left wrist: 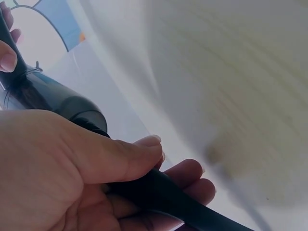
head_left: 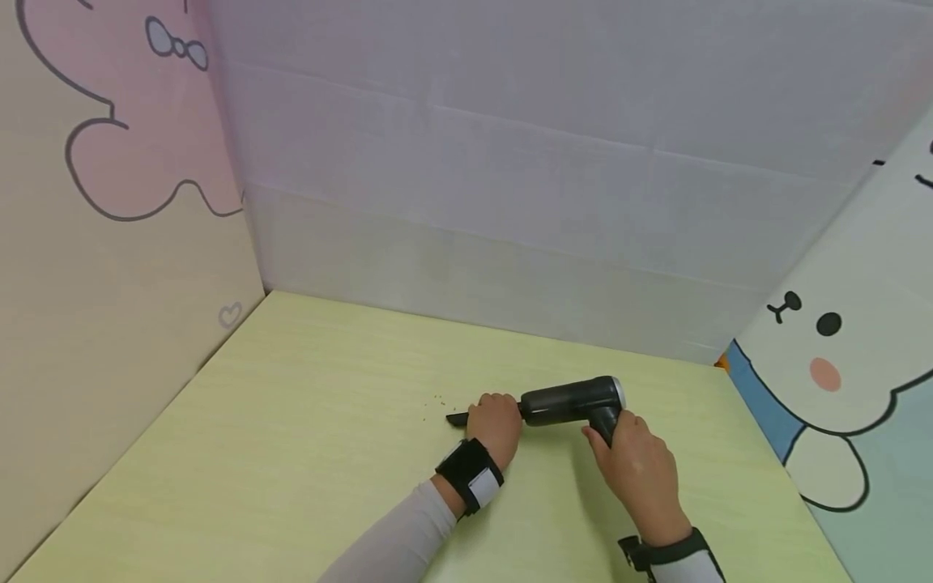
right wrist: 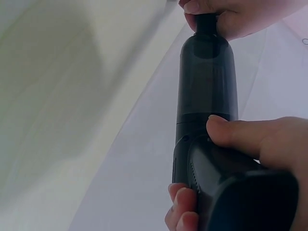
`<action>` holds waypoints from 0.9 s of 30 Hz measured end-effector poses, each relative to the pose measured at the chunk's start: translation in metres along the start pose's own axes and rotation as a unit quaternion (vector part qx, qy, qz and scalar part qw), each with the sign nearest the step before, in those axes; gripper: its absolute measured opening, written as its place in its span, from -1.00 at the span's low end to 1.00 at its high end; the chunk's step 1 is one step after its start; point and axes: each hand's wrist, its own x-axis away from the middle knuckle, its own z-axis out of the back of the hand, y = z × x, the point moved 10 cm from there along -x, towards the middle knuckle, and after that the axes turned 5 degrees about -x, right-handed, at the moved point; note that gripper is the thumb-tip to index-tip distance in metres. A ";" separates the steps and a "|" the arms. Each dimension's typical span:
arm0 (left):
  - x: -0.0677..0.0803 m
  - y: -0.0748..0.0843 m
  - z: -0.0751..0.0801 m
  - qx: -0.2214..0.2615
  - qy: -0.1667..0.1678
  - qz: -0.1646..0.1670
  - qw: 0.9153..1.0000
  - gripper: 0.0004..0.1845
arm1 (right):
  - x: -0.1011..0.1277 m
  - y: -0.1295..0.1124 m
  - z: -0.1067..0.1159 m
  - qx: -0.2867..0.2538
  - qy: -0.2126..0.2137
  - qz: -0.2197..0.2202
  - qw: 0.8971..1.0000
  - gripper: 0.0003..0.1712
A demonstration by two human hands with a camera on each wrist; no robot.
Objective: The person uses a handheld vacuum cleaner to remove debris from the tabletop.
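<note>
A black handheld vacuum cleaner (head_left: pixel 568 402) with a smoky see-through barrel is held above the table, its narrow nozzle (head_left: pixel 457 419) pointing left. My right hand (head_left: pixel 641 465) grips its handle, and in the right wrist view the thumb lies along the body (right wrist: pixel 207 86). Around the nozzle at the front end curl the fingers of my left hand (head_left: pixel 496 429); the left wrist view has the thumb across the black nozzle piece (left wrist: pixel 163 195). Small brown crumbs (head_left: pixel 440 400) lie scattered on the table close to the nozzle tip.
The pale yellow table (head_left: pixel 291 453) meets a white back wall (head_left: pixel 466 202). To the left stands a panel (head_left: pixel 109 324) with a pink cartoon figure, to the right a panel (head_left: pixel 875 380) with a white cartoon animal.
</note>
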 end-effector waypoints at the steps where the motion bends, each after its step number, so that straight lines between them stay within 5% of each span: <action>1: -0.001 0.001 -0.001 0.001 0.002 -0.001 1.000 -0.78 | 0.000 0.001 0.000 0.001 0.000 -0.003 1.000 -0.43; 16: -0.014 0.012 -0.007 -0.001 0.018 -0.020 1.000 -0.80 | -0.003 0.004 0.010 0.013 0.045 -0.004 0.999 -0.44; 27: -0.016 0.006 -0.013 -0.008 0.036 -0.020 0.999 -0.81 | -0.006 0.000 0.002 0.009 0.019 -0.032 0.999 -0.42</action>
